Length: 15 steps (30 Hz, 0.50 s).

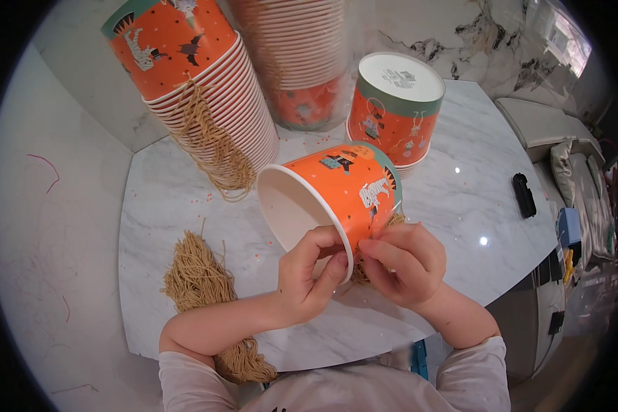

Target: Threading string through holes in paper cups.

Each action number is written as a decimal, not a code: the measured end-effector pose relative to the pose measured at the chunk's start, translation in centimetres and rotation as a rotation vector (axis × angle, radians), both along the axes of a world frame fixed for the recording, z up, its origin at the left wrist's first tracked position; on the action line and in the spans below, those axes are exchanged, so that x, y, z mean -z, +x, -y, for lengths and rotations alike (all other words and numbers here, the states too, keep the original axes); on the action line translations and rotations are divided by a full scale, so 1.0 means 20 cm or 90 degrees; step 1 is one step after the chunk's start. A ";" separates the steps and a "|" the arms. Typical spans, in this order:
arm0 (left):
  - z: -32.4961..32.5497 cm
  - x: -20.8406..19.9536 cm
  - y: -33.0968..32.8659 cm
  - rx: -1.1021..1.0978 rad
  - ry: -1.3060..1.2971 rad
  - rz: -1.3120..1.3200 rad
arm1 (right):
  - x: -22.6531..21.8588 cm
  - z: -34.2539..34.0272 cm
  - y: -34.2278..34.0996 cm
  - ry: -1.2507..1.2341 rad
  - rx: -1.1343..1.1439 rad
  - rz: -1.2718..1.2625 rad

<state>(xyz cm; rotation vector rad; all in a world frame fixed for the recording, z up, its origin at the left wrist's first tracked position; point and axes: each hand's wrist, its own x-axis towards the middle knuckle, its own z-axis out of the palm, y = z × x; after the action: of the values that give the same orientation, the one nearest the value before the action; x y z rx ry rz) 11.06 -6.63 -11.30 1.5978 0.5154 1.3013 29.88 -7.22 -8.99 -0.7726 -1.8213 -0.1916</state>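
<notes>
An orange paper bucket (336, 180) with a white rim, a green base band and printed figures lies tilted on its side above the table, its mouth facing left. My left hand (310, 275) grips the rim, fingers inside and thumb at the edge. Against the bucket's lower right side, my right hand (406, 264) is closed in a pinch; what sits between its fingertips is too small to make out. Tan cord (359, 273) shows behind and beneath the bucket, partly hidden by my hands. A thick bundle of tan cords (198, 271) lies under my left forearm.
A tall leaning stack of nested buckets (209, 103) stands at the back left, tan cords hanging down it. Behind is a plastic-wrapped stack (302, 103). Upside-down buckets (395, 117) stand back right. A black case (524, 196) lies near the marble table's (453, 206) right edge.
</notes>
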 end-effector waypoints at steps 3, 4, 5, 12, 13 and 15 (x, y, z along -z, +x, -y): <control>-0.02 0.01 -0.01 -0.048 0.020 -0.028 | 0.01 -0.01 0.00 0.022 -0.006 0.006; -0.02 0.01 -0.02 -0.077 0.043 -0.053 | 0.01 -0.01 0.00 0.022 -0.006 0.005; -0.03 0.00 -0.02 -0.078 0.044 -0.053 | 0.01 -0.02 0.00 0.013 -0.018 0.005; -0.10 -0.10 -0.04 -0.208 0.276 -0.159 | 0.00 -0.02 0.00 0.000 -0.009 -0.006; -0.11 -0.11 -0.06 -0.248 0.365 -0.191 | 0.00 -0.02 0.00 0.005 -0.007 -0.007; -0.11 -0.14 -0.08 -0.275 0.430 -0.198 | 0.01 -0.04 0.01 -0.003 -0.006 -0.024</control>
<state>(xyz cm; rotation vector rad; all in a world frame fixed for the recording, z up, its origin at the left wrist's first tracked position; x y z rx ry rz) 9.54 -4.34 -8.59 2.3657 0.6823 1.6673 30.02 -6.50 -9.18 -0.7655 -1.7900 -0.1652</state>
